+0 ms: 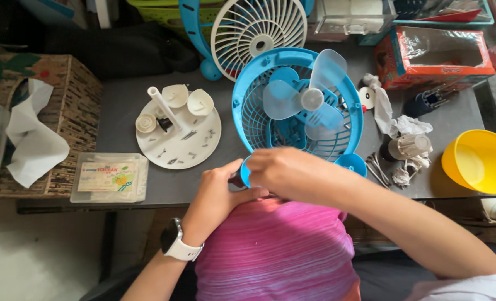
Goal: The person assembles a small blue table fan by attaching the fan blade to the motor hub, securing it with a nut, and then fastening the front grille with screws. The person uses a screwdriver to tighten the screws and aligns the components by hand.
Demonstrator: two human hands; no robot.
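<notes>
A small blue fan body (pixel 292 120) lies on the grey table with its pale translucent blades (pixel 309 100) facing up inside the blue rear cage. At its near edge, close to my body, both hands meet. My left hand (pixel 217 192), with a white watch on the wrist, pinches a small blue part (pixel 244 174) of the fan's base. My right hand (pixel 284 173) lies over the same spot, fingers curled around the part. What sits between the fingers is hidden.
A white round plate (pixel 203 139) holds screws, a white rod and small cups. A white front grille (pixel 259 28) leans at the back. Also on the table: yellow bowl (pixel 479 161), orange box (pixel 437 56), crumpled tissues (pixel 407 128), clear flat pack (pixel 109 177). A tissue box (pixel 64 100) stands at left.
</notes>
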